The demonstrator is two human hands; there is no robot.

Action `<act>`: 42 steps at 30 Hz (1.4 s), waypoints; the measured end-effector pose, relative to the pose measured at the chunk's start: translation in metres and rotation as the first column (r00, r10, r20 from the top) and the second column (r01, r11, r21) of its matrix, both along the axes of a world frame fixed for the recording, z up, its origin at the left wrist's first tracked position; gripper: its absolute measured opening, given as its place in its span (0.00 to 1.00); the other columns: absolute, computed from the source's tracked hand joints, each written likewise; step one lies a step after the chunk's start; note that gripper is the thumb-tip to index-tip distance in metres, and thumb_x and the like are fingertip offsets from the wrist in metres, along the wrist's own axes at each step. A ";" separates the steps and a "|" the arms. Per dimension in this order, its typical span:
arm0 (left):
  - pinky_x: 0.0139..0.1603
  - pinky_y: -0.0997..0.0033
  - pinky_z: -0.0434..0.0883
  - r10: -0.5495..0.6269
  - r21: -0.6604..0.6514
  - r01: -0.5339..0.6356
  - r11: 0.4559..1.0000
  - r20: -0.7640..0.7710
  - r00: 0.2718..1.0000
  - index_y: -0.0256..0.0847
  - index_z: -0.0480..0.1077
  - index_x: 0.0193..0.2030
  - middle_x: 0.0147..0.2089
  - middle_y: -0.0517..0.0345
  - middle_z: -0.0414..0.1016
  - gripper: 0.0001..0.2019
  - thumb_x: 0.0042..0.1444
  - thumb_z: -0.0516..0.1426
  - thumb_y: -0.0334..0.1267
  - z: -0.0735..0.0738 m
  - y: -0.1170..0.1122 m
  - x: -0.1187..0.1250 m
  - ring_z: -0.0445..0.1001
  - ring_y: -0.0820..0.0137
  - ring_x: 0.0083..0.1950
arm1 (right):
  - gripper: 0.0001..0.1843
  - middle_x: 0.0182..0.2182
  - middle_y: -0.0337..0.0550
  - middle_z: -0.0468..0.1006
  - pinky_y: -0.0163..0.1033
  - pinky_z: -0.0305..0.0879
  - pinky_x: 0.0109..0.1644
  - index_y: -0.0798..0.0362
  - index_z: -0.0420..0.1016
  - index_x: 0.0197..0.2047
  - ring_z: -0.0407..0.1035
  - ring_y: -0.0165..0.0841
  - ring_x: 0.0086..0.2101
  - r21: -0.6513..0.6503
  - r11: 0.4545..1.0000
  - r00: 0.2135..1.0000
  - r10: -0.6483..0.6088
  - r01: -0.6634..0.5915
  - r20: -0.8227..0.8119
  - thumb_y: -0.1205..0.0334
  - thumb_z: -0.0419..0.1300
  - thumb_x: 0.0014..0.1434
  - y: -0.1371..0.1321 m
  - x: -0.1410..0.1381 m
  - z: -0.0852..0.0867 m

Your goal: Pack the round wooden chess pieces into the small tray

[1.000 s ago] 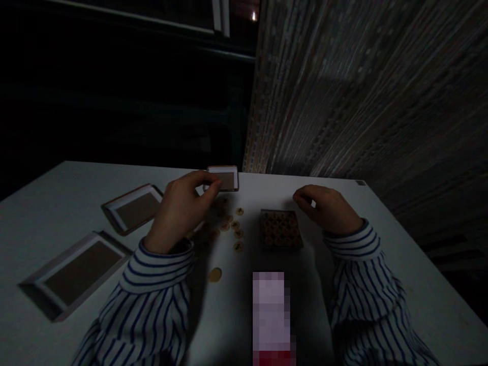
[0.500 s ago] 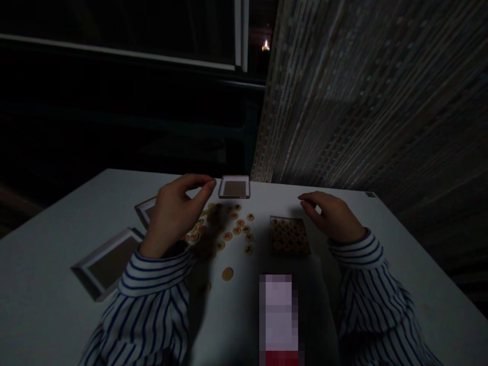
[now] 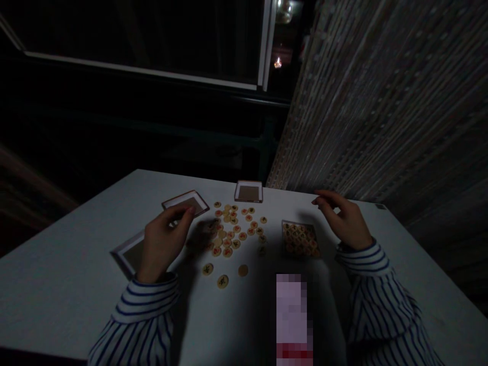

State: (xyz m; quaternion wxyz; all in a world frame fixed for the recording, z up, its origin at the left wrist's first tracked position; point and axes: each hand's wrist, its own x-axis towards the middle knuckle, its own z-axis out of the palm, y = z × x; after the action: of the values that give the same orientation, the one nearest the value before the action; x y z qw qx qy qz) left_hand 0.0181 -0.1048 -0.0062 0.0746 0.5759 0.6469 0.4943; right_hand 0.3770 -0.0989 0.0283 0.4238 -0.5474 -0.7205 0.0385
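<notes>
My left hand (image 3: 163,245) hovers at the left of a loose spread of round xiangqi pieces (image 3: 243,236), thumb and fingertips pinched together. Whatever may be between those tips is hidden. Red or black characters mark many of the pieces; some show blank tan backs. My right hand (image 3: 346,219) is raised beyond and to the right of a shallow box (image 3: 282,243) filled with rows of pieces. Its fingers are curled with the tips close to the thumb, and I cannot see whether anything small is between them.
Three shallow trays stand on the white table (image 3: 68,284): one at the far edge (image 3: 260,199), one at the back left (image 3: 206,207), one partly behind my left hand (image 3: 118,255). A pixelated upright item (image 3: 292,310) is at the front. A string curtain (image 3: 362,101) hangs behind.
My left hand has drawn left and nearer, away from the pieces, uncovering more of them. My right hand stays beside the filled box. The view has shifted a little.
</notes>
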 end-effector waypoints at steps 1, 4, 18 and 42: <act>0.37 0.74 0.68 0.020 0.001 -0.020 1.000 0.005 1.000 0.40 0.73 0.36 0.33 0.59 0.75 0.13 0.48 0.55 0.46 -0.004 -0.001 -0.004 0.72 0.71 0.34 | 0.16 0.33 0.43 0.77 0.32 0.62 0.25 0.54 0.70 0.46 0.69 0.30 0.30 -0.007 1.000 1.000 0.009 -0.009 -0.008 0.56 0.51 0.57 0.001 -0.002 0.000; 0.34 0.74 0.67 0.066 0.003 -0.066 0.998 0.049 0.997 0.39 0.72 0.35 0.32 0.59 0.75 0.15 0.49 0.54 0.48 -0.016 -0.004 -0.017 0.72 0.71 0.33 | 0.16 0.34 0.43 0.77 0.34 0.63 0.30 0.54 0.70 0.45 0.69 0.31 0.32 -0.051 0.997 0.998 0.059 -0.058 0.010 0.56 0.52 0.57 0.006 -0.012 0.002; 0.42 0.69 0.69 0.017 -0.025 -0.015 1.000 0.049 0.999 0.38 0.72 0.39 0.37 0.55 0.75 0.15 0.53 0.51 0.45 -0.065 -0.015 -0.039 0.73 0.69 0.38 | 0.14 0.36 0.43 0.77 0.35 0.63 0.34 0.54 0.73 0.41 0.70 0.31 0.34 -0.255 0.931 0.906 0.327 -0.261 0.269 0.59 0.50 0.57 0.027 -0.084 -0.002; 0.51 0.57 0.66 -0.409 -0.118 0.394 0.911 -0.369 0.834 0.42 0.72 0.41 0.49 0.50 0.70 0.12 0.56 0.49 0.36 -0.086 -0.023 -0.016 0.67 0.64 0.50 | 0.12 0.35 0.50 0.73 0.40 0.62 0.38 0.56 0.72 0.40 0.68 0.36 0.36 -0.483 0.800 0.406 0.598 -0.356 0.691 0.60 0.51 0.59 0.012 -0.195 -0.067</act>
State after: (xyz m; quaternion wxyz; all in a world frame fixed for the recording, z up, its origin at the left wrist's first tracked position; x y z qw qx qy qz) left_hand 0.0022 -0.1281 -0.0922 0.0584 0.7831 0.5224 0.3322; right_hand 0.1819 -0.0872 -0.0388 -0.0650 -0.3192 -0.9454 -0.0050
